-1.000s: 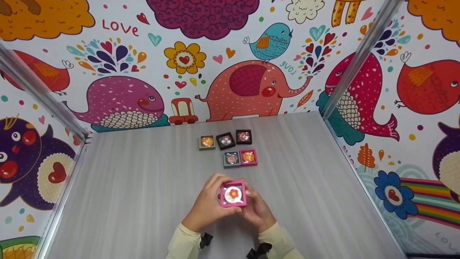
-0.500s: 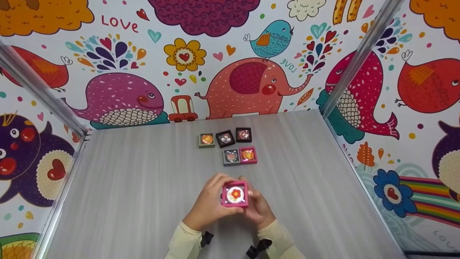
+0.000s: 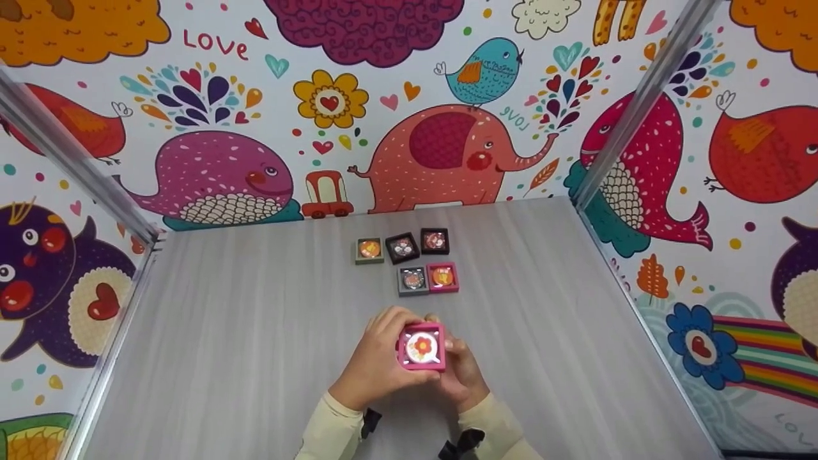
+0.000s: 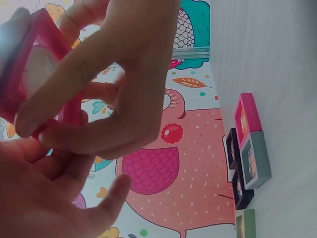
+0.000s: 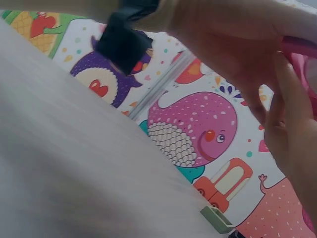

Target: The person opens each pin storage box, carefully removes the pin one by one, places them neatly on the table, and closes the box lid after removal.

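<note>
In the head view, a square pink display frame with a round white piece bearing a red flower is held up between both hands. My left hand grips its left side, fingers over the upper edge and thumb along the lower edge. On the frame's right side, my right hand holds it with curled fingers, partly hidden behind it. The left wrist view shows the right hand's fingers against the pink frame. In the right wrist view the frame is cut off by the edge.
Beyond the hands lie several small frames on the grey table: a green one, two black ones, a grey one and a pink one. Cartoon-printed walls enclose the table at the back and sides.
The held pink frame has shifted slightly to the right, with the left hand moving along with it. The frames lying on the table have not moved.
</note>
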The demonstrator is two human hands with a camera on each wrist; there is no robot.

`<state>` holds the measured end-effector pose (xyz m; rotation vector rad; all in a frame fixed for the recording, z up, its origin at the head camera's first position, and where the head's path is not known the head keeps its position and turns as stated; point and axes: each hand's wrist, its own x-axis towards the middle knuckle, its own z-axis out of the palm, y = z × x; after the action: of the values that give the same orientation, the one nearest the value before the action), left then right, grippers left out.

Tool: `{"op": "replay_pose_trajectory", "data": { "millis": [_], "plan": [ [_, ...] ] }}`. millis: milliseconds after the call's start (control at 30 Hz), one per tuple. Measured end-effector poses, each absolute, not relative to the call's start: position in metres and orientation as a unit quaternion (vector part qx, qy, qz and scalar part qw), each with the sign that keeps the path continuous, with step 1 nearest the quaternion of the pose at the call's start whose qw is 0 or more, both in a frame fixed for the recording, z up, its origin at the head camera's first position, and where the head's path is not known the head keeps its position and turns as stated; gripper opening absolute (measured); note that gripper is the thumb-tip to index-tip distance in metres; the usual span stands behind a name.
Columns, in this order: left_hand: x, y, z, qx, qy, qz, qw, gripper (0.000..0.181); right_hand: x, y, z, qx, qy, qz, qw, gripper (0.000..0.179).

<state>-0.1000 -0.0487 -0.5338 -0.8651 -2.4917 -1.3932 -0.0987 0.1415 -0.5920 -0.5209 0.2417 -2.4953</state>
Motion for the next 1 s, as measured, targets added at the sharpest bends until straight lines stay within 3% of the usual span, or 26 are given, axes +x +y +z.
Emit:
{"op": "replay_pose_trajectory", "data": {
  "millis": [300, 667, 1000],
  "plan": [
    [-0.1, -0.053, -0.534, -0.288, -0.831, -0.46, 0.122, 0.077, -0.092, 0.143, -0.585, -0.087, 0.129, -0.944, 0.291, 0.049],
    [-0.098, -0.054, -0.536, -0.261, -0.836, -0.466, 0.124, 0.079, -0.085, 0.142, -0.585, -0.048, 0.155, -0.945, 0.284, 0.06],
    [-0.097, -0.054, -0.536, -0.258, -0.838, -0.462, 0.137, 0.079, -0.083, 0.141, -0.588, -0.069, 0.188, -0.942, 0.269, 0.063]
  ]
}}
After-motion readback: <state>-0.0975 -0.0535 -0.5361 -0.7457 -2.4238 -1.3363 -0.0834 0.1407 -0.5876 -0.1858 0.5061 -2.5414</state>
